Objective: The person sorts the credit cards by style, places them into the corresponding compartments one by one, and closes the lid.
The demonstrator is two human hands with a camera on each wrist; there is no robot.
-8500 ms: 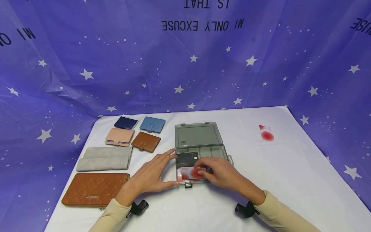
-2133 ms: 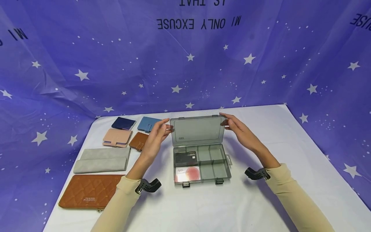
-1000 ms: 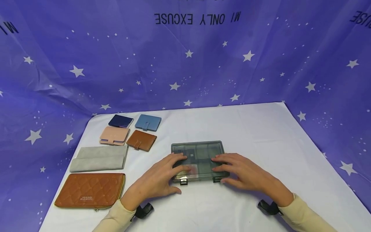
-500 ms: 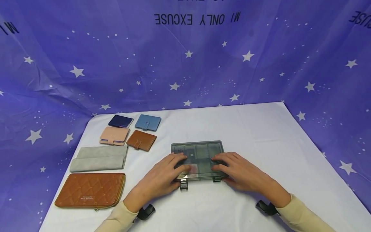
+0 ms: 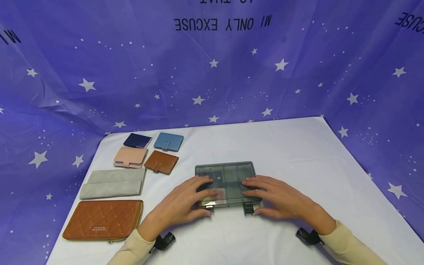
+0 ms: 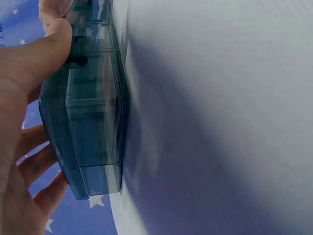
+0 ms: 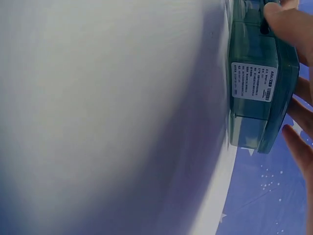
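Observation:
A flat translucent grey-green plastic compartment box [image 5: 236,171] lies with its lid down on the white cloth. Through the lid show a dark card and a red-and-white card [image 5: 220,194]. My left hand [image 5: 180,200] spreads its fingers over the lid's left side, its thumb [image 6: 46,54] at the left front latch [image 5: 209,207]. On the lid's right side rest the fingers of my right hand [image 5: 281,198]. Its thumb [image 7: 279,17] touches near the right latch [image 5: 248,209], which hangs outward. A printed label [image 7: 253,82] sits on the box's side.
At the left lie a brown quilted zip wallet [image 5: 102,221], a grey folded wallet [image 5: 112,184], and small card holders in peach [image 5: 130,156], brown [image 5: 161,162], navy [image 5: 137,140] and light blue [image 5: 168,141]. A purple starred curtain [image 5: 232,81] stands behind the table.
Earlier the box stood open, with my right hand pinching a red-and-white card inside. The card on the right is gone from there. Both hands brought the lid down; lately the right latch swung outward.

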